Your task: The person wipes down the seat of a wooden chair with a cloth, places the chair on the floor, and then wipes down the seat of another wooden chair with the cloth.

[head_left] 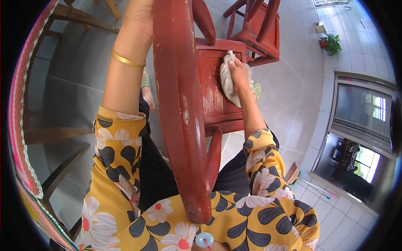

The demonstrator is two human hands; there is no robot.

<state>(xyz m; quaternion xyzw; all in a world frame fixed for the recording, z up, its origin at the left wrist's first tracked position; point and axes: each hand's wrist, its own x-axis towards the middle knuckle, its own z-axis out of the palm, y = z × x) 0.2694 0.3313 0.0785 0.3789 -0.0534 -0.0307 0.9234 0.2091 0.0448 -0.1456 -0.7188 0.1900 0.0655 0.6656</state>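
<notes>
A red-painted wooden chair (178, 104) stands right in front of me, its thick top rail worn at the edges and passing close to my chest. My right hand (239, 75) is closed on a crumpled white cloth (228, 79), which lies against the chair's seat (209, 79) near its right edge. The seat looks shiny, with some scuffed patches. At the top edge of the view, my left hand (144, 10) is beside the top rail; only the wrist end shows, and its fingers are hidden.
A second red chair (266, 33) stands beyond the first. Dark wooden furniture legs (58, 134) and a pink woven fabric (25, 104) are at the left. To the right are a potted plant (331, 44), a broom (292, 173) and a sliding window (362, 113).
</notes>
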